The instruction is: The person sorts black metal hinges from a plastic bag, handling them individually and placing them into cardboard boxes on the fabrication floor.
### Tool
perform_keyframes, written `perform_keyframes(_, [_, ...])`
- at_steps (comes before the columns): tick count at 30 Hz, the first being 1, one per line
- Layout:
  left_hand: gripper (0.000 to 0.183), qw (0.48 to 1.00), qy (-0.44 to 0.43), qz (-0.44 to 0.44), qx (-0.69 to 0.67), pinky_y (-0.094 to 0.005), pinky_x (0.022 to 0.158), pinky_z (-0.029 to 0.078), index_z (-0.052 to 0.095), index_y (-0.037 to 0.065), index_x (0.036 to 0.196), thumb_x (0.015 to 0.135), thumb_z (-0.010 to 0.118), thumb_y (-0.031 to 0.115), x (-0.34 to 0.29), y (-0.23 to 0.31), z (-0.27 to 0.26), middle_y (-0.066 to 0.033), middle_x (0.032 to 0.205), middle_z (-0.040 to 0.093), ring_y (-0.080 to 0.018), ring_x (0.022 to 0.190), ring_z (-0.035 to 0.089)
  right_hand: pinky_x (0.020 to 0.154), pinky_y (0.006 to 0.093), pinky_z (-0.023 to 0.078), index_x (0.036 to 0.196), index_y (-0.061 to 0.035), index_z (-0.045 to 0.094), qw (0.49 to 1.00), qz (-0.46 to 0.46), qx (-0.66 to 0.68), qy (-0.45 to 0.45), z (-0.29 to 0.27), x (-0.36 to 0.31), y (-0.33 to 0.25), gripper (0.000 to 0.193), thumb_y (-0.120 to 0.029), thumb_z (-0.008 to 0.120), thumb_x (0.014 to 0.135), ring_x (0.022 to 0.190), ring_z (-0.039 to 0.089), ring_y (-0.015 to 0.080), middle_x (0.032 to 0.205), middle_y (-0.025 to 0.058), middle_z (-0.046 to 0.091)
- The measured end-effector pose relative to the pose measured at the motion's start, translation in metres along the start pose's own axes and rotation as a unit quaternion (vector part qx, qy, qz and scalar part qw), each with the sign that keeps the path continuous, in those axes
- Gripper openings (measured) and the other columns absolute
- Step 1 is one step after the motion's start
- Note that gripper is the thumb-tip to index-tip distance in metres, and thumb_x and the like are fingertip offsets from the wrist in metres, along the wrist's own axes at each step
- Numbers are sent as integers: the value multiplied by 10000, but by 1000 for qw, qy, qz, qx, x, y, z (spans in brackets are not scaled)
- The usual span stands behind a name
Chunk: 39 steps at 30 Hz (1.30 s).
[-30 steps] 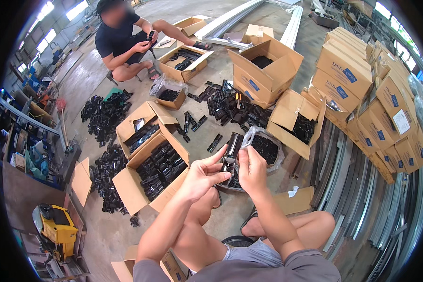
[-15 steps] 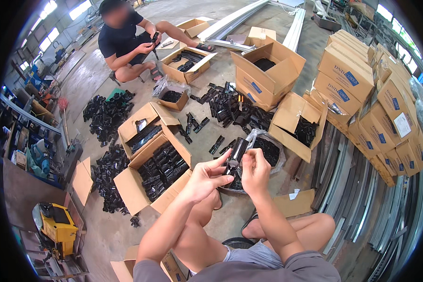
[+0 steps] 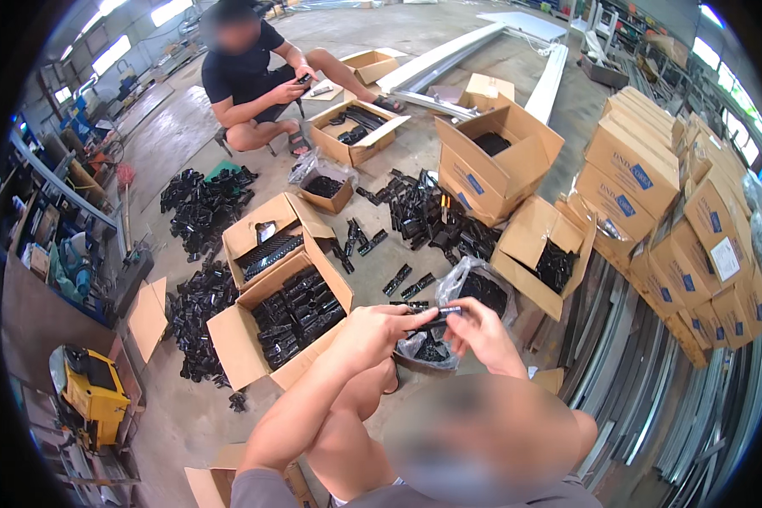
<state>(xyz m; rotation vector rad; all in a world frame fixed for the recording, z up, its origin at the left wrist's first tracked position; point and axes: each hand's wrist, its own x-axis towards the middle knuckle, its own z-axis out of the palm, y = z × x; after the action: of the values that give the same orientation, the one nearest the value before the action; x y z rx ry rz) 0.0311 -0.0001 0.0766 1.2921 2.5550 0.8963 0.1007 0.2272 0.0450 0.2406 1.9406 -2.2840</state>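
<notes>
In front of my knees I hold a small, long black part, seen nearly edge-on with a pale strip at its right end. My left hand is closed on its left side, index finger stretched along the top. At the other end my right hand has its fingertips on the part, the lower fingers curled loosely. Just beneath lies a plastic-lined box of small black pieces, partly hidden by my hands. Another lined box of black pieces stands behind it.
An open carton packed with black parts stands left. Loose black parts lie in heaps on the floor. A co-worker sits far left, handling a black piece. Stacked cartons and long metal profiles line the right.
The black part has turned from upright to lying nearly level between my hands, which are slightly lower. My right hand has shifted right and its grip has loosened. The view has tilted a little.
</notes>
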Motion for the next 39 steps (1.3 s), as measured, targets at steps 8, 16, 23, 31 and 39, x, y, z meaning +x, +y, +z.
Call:
perform_keyframes(8, [668, 993, 88, 62, 55, -382, 927, 543, 636, 206, 1341, 723, 642, -47, 7, 1, 9, -122, 1153, 667, -314, 1076, 644, 519, 228, 513, 1048, -24, 567, 993, -47, 76, 83, 15, -12, 16, 173, -140, 663, 960, 601, 643, 113, 773, 84, 678])
perform_keyframes(16, [526, 738, 93, -270, -612, -378, 967, 517, 471, 91, 1442, 978, 646, 266, 7, -1, 30, -127, 1288, 636, -198, 1151, 625, 644, 310, 567, 1054, 31, 617, 885, -337, -202, 248, 54, -16, 36, 226, -41, 726, 870, 748, 697, 211, 886, 140, 683])
perform_keyframes(23, [439, 716, 23, -240, -655, -330, 934, 531, 512, 10, 1367, 1002, 623, 226, 1, 9, 25, -102, 1175, 677, -168, 1061, 651, 762, 402, 518, 1153, -19, 631, 804, -460, -342, 159, 56, -23, 43, 421, -157, 803, 795, 880, 647, 317, 1047, 165, 663])
perform_keyframes(31, [470, 910, 13, -131, -394, -319, 798, 530, 573, 23, 1328, 888, 725, 86, -6, 10, 26, -108, 912, 729, -114, 871, 672, 879, 294, 506, 1301, 32, 578, 974, -185, 110, 69, 35, 0, 15, 462, -118, 746, 899, 979, 613, 141, 1152, 96, 651])
perform_keyframes(39, [464, 960, -50, -157, -225, -344, 694, 517, 629, 21, 1250, 818, 778, 102, -4, 27, 6, -147, 835, 705, -191, 725, 675, 949, 295, 512, 1262, 30, 578, 982, -129, 137, -16, 9, 0, 37, 405, -30, 733, 894, 1037, 625, 134, 1157, 66, 656])
